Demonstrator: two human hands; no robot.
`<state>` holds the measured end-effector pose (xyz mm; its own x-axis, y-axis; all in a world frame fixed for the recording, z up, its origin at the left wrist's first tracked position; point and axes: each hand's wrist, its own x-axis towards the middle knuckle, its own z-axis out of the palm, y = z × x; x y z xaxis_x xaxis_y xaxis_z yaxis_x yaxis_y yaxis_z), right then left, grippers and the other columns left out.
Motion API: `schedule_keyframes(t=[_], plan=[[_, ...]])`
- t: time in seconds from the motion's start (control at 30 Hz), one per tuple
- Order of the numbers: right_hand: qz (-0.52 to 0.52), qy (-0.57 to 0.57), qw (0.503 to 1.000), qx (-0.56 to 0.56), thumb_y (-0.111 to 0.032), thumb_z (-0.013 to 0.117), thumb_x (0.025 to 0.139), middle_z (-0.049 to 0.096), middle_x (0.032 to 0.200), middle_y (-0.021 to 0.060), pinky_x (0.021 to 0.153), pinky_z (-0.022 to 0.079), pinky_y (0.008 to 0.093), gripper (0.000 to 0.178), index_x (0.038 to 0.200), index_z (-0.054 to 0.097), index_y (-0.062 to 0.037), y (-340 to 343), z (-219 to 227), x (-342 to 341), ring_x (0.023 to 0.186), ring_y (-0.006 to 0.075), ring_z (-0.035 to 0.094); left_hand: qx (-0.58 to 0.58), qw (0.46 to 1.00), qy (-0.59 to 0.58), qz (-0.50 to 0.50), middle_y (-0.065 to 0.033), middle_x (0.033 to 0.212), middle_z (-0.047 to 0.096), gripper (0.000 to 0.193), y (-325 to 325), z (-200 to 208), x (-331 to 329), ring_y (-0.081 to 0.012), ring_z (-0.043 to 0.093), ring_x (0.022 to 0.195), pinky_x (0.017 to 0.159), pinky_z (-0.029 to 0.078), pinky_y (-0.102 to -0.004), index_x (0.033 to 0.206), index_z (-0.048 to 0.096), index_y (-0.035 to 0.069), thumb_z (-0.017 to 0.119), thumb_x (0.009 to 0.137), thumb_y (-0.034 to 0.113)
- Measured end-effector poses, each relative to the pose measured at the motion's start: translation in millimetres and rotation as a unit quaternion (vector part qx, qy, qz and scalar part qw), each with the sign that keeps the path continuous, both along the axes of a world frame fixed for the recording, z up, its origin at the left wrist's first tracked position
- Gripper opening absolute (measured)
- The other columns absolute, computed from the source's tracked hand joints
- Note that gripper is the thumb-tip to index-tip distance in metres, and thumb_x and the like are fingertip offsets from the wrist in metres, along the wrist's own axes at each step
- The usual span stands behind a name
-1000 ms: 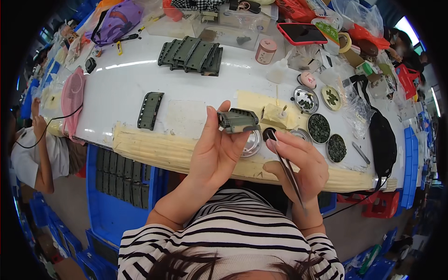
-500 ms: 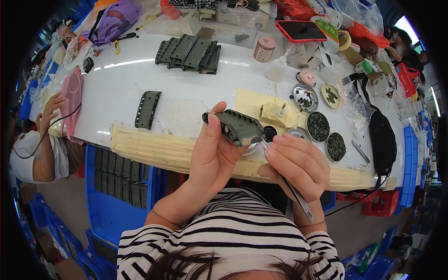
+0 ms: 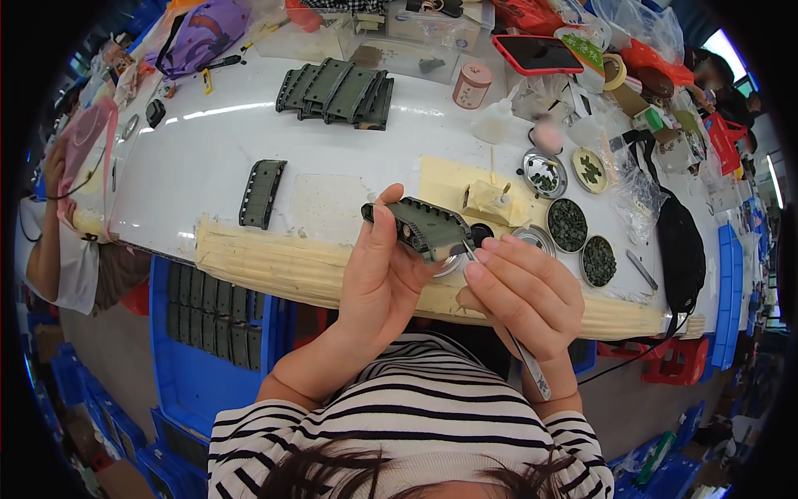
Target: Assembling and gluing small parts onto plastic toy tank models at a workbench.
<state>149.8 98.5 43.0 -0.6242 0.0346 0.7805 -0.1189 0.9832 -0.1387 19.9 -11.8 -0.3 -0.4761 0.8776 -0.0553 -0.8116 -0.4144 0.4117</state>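
Observation:
My left hand (image 3: 378, 274) grips a dark green camouflaged plastic model part (image 3: 432, 226), shaped like a tank's side with a toothed edge, and holds it tilted above the table edge. Closed round metal tweezers (image 3: 532, 368), my right hand (image 3: 532, 291) brings their tip to the part's right end. Whether the tip pinches a small piece is too fine to tell. A similar green part (image 3: 262, 194) lies to the left on the table, and a stack of such parts (image 3: 335, 94) sits farther back. Round tins of small dark green pieces (image 3: 567, 225) stand right of my hands.
Behind my right hand, a yellowish block (image 3: 490, 202) stands on a yellow sheet. A phone (image 3: 538, 55), a pink tin (image 3: 472, 86) and a black bag (image 3: 682, 249) lie around. Below left, a blue crate (image 3: 195, 378) holds green parts. A co-worker's hand (image 3: 55, 166) touches a pink mesh item.
My right hand and the tweezers have shifted slightly, the handle swinging a little left. The co-worker at the left has moved the pink mesh item farther left. My left hand stays nearly still.

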Motion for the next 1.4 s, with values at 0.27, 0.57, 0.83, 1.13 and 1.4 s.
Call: schedule_keyframes(t=[0.27,0.57,0.83,1.13,1.4], plan=[[-0.001,0.004,0.998,0.061,-0.006,0.068,0.072,0.066,0.088,0.0097,0.077,0.059,0.0358,0.021,0.093,0.069,-0.0004,1,-3,-3,0.086,0.024,0.067,-0.012,1.0,-0.005,0.006,-0.0086,0.12,0.057,0.044,1,-4,-1,-0.0208,0.058,0.112,0.098,0.05,-0.0341,0.135,0.039,0.011,0.033,0.102,0.041],[0.003,-0.006,0.998,0.059,-0.008,0.069,0.073,0.066,0.088,0.0083,0.077,0.059,0.0343,0.023,0.095,0.068,-0.0016,3,-2,-1,0.086,0.0231,0.067,0.023,0.999,-0.016,-0.029,-0.0163,0.124,0.053,0.053,7,-11,-6,-0.0246,0.054,0.117,0.099,0.049,-0.034,0.141,0.032,0.006,0.034,0.101,0.041],[0.017,0.036,0.998,-0.04,-0.019,0.077,0.075,0.067,0.087,0.0058,0.075,0.059,0.0337,0.025,0.094,0.068,-0.005,-6,-9,6,0.082,0.0214,0.068,0.101,0.962,-0.209,-0.141,-0.0237,0.131,0.045,0.052,16,-11,-15,-0.0297,0.053,0.118,0.094,0.054,-0.0343,0.139,0.033,0.001,0.032,0.102,0.038],[0.015,0.051,0.996,-0.072,-0.018,0.078,0.072,0.066,0.085,0.0062,0.072,0.058,0.0338,0.027,0.093,0.069,-0.0049,-2,-17,14,0.079,0.0223,0.068,0.143,0.956,-0.202,-0.157,-0.0267,0.135,0.039,0.058,17,-16,-12,-0.0327,0.05,0.121,0.096,0.052,-0.0359,0.144,0.022,0.001,0.037,0.101,0.038],[0.005,0.031,0.994,-0.106,-0.021,0.069,0.083,0.068,0.087,0.0111,0.073,0.056,0.0352,0.024,0.097,0.066,-0.002,6,-19,34,0.081,0.0267,0.067,0.145,0.959,-0.186,-0.158,-0.027,0.134,0.039,0.059,17,-13,-7,-0.0339,0.049,0.121,0.097,0.052,-0.0366,0.146,0.018,0.003,0.036,0.101,0.037]])
